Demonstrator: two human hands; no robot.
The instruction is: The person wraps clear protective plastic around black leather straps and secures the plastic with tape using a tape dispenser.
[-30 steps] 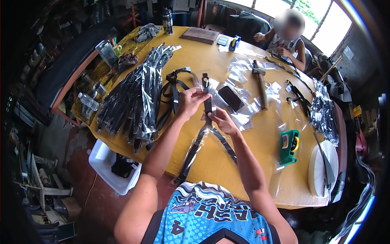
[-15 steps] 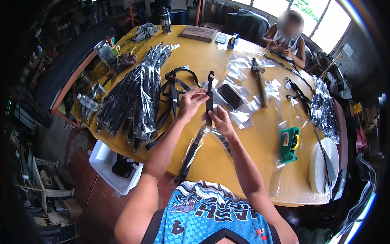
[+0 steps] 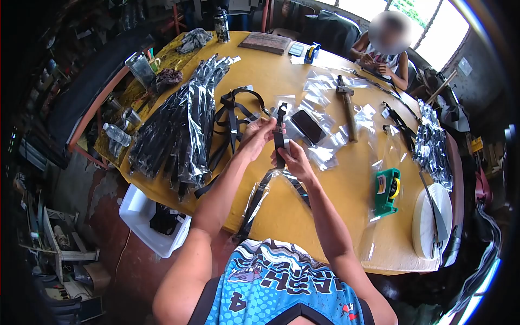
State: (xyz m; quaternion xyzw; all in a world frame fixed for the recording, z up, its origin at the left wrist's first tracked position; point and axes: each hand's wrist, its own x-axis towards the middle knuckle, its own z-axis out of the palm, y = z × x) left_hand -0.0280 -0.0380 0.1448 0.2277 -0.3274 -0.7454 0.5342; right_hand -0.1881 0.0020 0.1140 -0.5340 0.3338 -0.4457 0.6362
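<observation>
A black webbing strap (image 3: 280, 146) with a dark hook-shaped end (image 3: 282, 110) is held upright above the table in front of me. My right hand (image 3: 295, 158) is closed around its lower part, the thumb lying along it. Higher up, my left hand (image 3: 259, 136) pinches the strap just below the hook end. Under my hands, a clear plastic sleeve with black straps (image 3: 257, 201) spreads toward the table's front edge. A looped black strap (image 3: 234, 116) lies left of my left hand, and a black phone (image 3: 308, 127) rests on clear plastic bags to the right.
Bagged black straps (image 3: 181, 124) pile up at left, near a plastic bottle (image 3: 117, 134). A hammer (image 3: 347, 108), a green tape dispenser (image 3: 387, 192) and a round white disc (image 3: 431, 221) lie rightward. A white bin (image 3: 142, 222) stands below the table edge. Another person (image 3: 387, 54) sits at the far right.
My left hand has turned, its palm now more visible, and its fingers have shifted on the strap. The hook end has moved slightly down and right. My right hand has barely moved.
</observation>
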